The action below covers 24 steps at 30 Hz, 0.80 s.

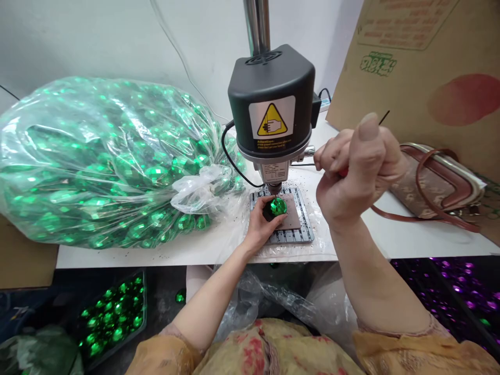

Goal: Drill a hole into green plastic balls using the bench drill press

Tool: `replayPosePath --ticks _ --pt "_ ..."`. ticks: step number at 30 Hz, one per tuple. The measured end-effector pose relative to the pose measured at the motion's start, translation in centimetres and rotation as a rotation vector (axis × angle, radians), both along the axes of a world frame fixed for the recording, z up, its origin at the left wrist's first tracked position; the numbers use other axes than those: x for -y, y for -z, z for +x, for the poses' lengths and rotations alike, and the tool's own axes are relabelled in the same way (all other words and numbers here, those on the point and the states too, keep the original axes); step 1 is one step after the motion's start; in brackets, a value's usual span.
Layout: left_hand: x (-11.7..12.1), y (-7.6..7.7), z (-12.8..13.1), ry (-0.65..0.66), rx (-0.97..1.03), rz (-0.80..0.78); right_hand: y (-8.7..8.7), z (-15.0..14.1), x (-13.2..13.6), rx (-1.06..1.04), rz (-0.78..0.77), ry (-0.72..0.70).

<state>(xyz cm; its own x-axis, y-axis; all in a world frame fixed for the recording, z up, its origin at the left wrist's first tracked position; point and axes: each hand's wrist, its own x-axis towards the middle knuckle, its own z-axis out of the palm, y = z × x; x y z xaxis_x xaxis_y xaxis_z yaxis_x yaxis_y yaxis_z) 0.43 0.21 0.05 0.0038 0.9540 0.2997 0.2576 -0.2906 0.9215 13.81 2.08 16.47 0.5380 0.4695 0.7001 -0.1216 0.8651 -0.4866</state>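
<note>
Wall point(117, 36): pale, behind the table, a thin cord hanging down it.
Table point(222, 252): white top, dark specks scattered around the base.
Drill point(240, 114): black housing on a metal column point(257, 26), with a yellow warning label point(272, 117) on its front.
Base point(307, 232): slotted metal, below the chuck point(274, 188); a brown board point(292, 213) lies on it.
Ball point(278, 207): green, faceted, shiny; located over the board, directly under the chuck. Contact between ball and chuck cannot be determined.
Left hand point(260, 225): thumb and fingers closed around the ball, gripping it from its left side.
Right hand point(357, 172): raised to the right of the drill, fingers curled shut in a fist next to the metal lever fitting point(309, 151). A bit of red shows between the fingers; the rest of what is inside is hidden.
Bag point(97, 156): clear plastic, knotted, full of green balls, on the table left of the drill.
Carton point(390, 88): brown, printed, at right.
Purse point(429, 182): brown-trimmed, with a strap, in front of the carton.
Crate point(145, 302): below table level at left, holding green balls.
Purple pieces point(469, 276): shiny, below table level at right.
</note>
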Motion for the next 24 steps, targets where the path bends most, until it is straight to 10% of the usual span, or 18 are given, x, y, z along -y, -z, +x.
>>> replayPosePath --ticks 24 --pt "0.1 -0.1 -0.1 0.028 0.011 -0.005 4.3 0.3 -0.8 0.103 0.365 0.029"
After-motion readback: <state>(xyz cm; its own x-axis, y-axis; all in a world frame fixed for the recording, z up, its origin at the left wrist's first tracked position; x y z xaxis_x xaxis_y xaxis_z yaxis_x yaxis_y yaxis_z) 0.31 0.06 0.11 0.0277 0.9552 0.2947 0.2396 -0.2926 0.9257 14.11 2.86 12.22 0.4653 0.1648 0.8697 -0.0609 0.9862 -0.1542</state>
